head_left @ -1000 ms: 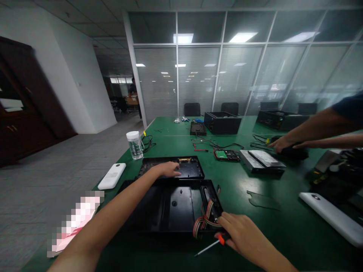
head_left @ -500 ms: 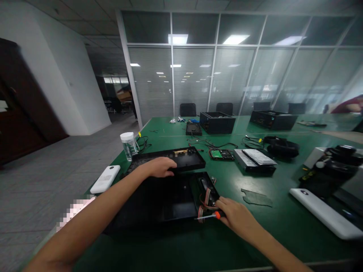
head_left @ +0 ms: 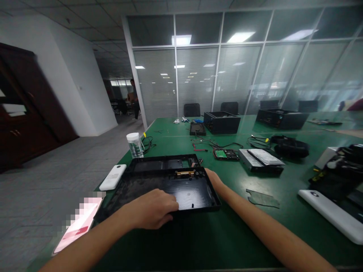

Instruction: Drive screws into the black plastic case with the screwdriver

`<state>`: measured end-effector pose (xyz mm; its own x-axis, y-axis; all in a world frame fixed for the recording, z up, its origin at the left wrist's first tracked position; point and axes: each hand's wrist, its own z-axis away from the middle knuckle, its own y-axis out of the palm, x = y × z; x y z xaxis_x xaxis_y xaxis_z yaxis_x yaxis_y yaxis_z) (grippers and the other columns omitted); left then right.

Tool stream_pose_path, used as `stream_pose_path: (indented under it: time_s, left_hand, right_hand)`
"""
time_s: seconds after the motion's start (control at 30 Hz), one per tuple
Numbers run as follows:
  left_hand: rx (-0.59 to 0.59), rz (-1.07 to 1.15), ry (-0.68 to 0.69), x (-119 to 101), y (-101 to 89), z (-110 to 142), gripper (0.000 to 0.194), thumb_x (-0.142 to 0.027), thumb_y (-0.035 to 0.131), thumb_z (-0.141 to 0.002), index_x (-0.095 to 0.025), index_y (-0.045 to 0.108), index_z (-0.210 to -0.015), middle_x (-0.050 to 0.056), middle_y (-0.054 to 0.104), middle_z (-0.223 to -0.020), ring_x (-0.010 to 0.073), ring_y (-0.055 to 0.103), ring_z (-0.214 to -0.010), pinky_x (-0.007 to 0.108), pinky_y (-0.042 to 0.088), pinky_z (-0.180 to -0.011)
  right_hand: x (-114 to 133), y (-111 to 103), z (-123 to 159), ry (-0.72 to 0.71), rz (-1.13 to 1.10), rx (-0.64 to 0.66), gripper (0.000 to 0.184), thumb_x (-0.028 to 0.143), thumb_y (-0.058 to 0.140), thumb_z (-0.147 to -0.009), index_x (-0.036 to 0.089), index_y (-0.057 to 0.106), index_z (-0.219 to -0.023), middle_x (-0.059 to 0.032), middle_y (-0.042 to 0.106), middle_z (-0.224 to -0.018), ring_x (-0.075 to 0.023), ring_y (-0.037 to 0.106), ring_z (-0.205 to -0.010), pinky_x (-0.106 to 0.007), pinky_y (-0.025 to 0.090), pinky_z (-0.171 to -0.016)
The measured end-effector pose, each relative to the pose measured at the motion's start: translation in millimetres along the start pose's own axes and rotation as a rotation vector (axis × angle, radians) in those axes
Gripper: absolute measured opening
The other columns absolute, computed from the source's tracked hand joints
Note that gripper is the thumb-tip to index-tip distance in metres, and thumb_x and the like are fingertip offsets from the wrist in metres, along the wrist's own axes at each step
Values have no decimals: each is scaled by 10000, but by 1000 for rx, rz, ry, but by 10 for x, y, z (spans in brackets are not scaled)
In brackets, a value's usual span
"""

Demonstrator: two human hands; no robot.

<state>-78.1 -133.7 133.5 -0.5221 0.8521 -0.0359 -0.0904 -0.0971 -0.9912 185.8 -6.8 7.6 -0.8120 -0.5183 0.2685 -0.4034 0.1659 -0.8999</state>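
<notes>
A shallow black casing (head_left: 170,189) with a gold-coloured strip (head_left: 185,173) along its far wall lies before me, inner side up. My left hand (head_left: 154,209) is closed over its near edge, thumb underneath. Behind it, partly covered, is a second black casing (head_left: 150,166), with wires (head_left: 195,164) at its right end. At the right ends of both casings is my right hand (head_left: 213,180). Its fingers are hidden behind the front casing, so I cannot see what they hold. The orange-handled screwdriver is out of sight.
Beyond are a green circuit board (head_left: 225,154), a silver-and-black drive unit (head_left: 261,160) and cables (head_left: 227,145). A clear sheet (head_left: 262,198) and a white device (head_left: 330,215) lie right. Left stand a clear bottle (head_left: 135,146), a white device (head_left: 113,177) and a pink-edged screen (head_left: 78,230).
My left hand has brought the casing with the gold strip nearer. The wired casing now lies behind it. My right hand has moved farther away, and its screwdriver has gone from sight.
</notes>
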Motion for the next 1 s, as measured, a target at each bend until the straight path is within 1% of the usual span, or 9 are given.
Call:
stream_pose_path:
  time_s: [0.17, 0.3, 0.37, 0.47, 0.63, 0.73, 0.8, 0.9, 1.0]
  left_hand:
    - [43, 17, -17, 11, 267, 74, 63, -221, 585, -784, -216, 559, -841, 7, 624, -845, 176, 585, -767, 270, 402, -659]
    - [67, 50, -35, 70, 460, 36, 119, -205, 617, -748, -220, 579, -859, 16, 636, -857, 190, 594, -799, 276, 422, -679]
    - [87, 61, -40, 95, 544, -10, 128, -195, 625, -734, -220, 596, -855, 25, 645, -849, 199, 599, -806, 280, 431, -683]
    - [95, 59, -63, 137, 632, -92, 127, -196, 641, -713, -219, 623, -836, 33, 654, -835, 210, 604, -812, 285, 439, -691]
    - [108, 152, -98, 343, 588, -356, 197, -378, 578, -785, -198, 660, -788, 40, 653, -746, 186, 604, -704, 257, 436, -620]
    - [-63, 164, -70, 540, 544, -666, 223, -337, 472, -866, -203, 637, -936, 45, 651, -871, 167, 600, -799, 239, 440, -699]
    - [-183, 48, -72, 651, 582, -900, 193, -233, 510, -837, -207, 598, -1008, 48, 625, -972, 177, 580, -897, 248, 439, -761]
    - [-240, -124, -46, 746, 735, -1179, 191, -119, 503, -811, -177, 601, -964, 74, 601, -965, 183, 566, -898, 256, 453, -743]
    - [-300, -203, -24, 787, 909, -1299, 155, -145, 465, -853, -144, 618, -878, 92, 586, -893, 190, 551, -864, 276, 459, -725]
  right_hand:
    - [-208, -7, 131, -8, 347, 5, 534, 130, 525, -761, 155, 398, -1279, -151, 378, -1350, -250, 530, -1046, -307, 456, -815]
    - [-534, -209, 313, 88, 460, 41, 309, 145, 575, -747, 172, 558, -1055, -143, 489, -1219, -257, 534, -999, -324, 454, -799]
    - [-663, -322, 364, 149, 461, 68, 176, 157, 560, -768, 183, 596, -938, -117, 559, -1080, -236, 542, -957, -307, 451, -773]
    - [-734, -402, 381, 173, 400, 50, 145, 175, 534, -793, 195, 611, -916, -82, 586, -1004, -206, 538, -958, -274, 429, -765]
    - [-600, -288, 335, 184, 216, -25, 170, 255, 463, -846, 199, 617, -895, -46, 617, -918, -162, 566, -860, -242, 392, -711]
    - [-511, -200, 312, 253, 197, -110, 227, 303, 427, -860, 196, 617, -797, -42, 624, -824, -160, 568, -759, -242, 366, -641]
    - [-482, -170, 305, 285, 189, -176, 297, 347, 394, -873, 195, 609, -735, -45, 620, -766, -160, 559, -706, -244, 347, -609]
    - [-486, -159, 306, 298, 158, -225, 362, 396, 365, -880, 196, 598, -691, -49, 617, -723, -160, 551, -670, -244, 332, -586]
    - [-529, -158, 309, 315, 117, -229, 371, 410, 368, -878, 195, 600, -684, -50, 624, -720, -161, 557, -659, -244, 334, -591]
